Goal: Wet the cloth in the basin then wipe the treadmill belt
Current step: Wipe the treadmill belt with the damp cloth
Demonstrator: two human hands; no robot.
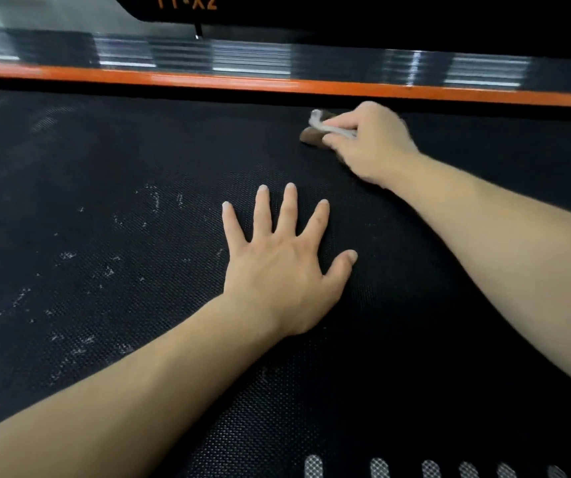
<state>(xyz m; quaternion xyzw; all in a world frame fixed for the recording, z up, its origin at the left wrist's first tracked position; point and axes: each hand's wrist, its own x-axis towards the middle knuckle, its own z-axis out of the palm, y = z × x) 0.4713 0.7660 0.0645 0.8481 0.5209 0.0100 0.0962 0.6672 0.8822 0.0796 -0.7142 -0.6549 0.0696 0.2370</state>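
Observation:
The black textured treadmill belt fills most of the view, with pale dusty smudges scattered over its left half. My right hand is closed on a bunched brown and white cloth and presses it on the belt near the far edge. My left hand lies flat on the belt in the middle, palm down, fingers spread, holding nothing. The basin is out of view.
An orange strip runs along the belt's far edge, with a glossy black ribbed side rail behind it. A dark panel with orange lettering stands at the top. White oval marks line the belt's near edge.

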